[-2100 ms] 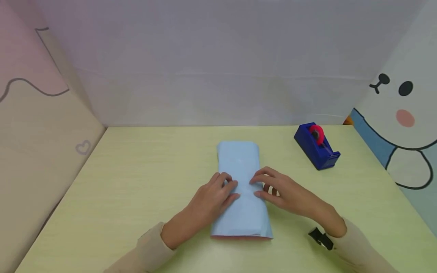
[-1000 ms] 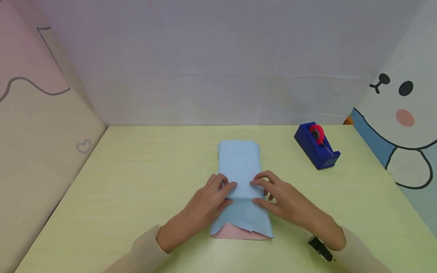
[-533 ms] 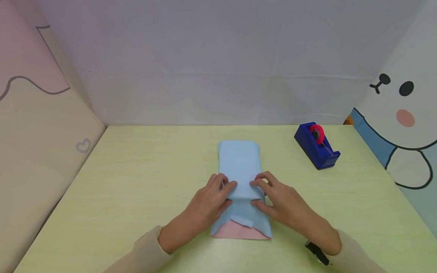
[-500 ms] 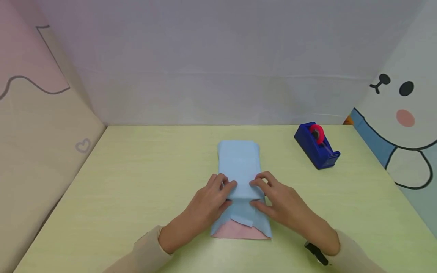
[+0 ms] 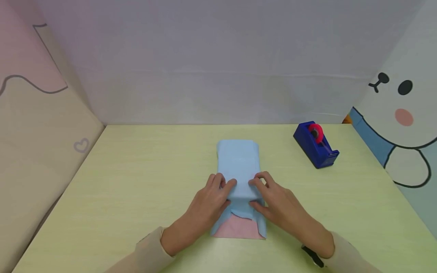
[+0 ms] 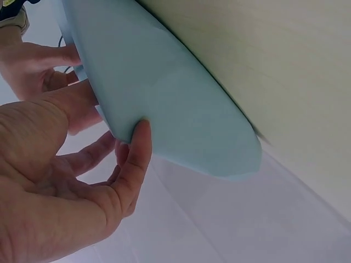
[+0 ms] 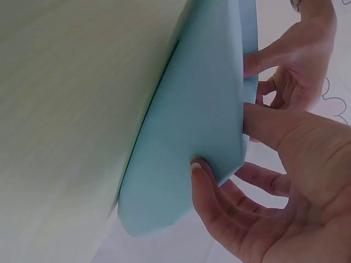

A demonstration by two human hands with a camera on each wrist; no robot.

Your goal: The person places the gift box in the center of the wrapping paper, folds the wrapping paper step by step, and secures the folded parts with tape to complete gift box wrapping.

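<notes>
A light-blue paper packet (image 5: pixel 239 157) with a pink inner side lies lengthwise at the middle of the table. Its near end is folded inward, baring the pink paper (image 5: pixel 237 228) below a blue flap. My left hand (image 5: pixel 208 203) grips the packet's left side near that end, index finger on top and thumb lower at the crease. Mirroring it, my right hand (image 5: pixel 285 206) holds the right side, its thumb against the fold. In both wrist views, a fingertip presses the paper's smooth side face (image 6: pixel 175 93), while parts of the thumbs are hidden behind its edge.
A blue tape dispenser (image 5: pixel 314 148) with a red-cored roll stands toward the back right of the pale yellow table (image 5: pixel 153 163). A grey-white cloth backdrop (image 5: pixel 218 76) rises behind, with printed panels at both sides.
The near end's blue layer has drawn back and inward, uncovering the pink side. The right lower edge has moved in. Both thumbs have shifted slightly toward the person; the dispenser has stayed put.
</notes>
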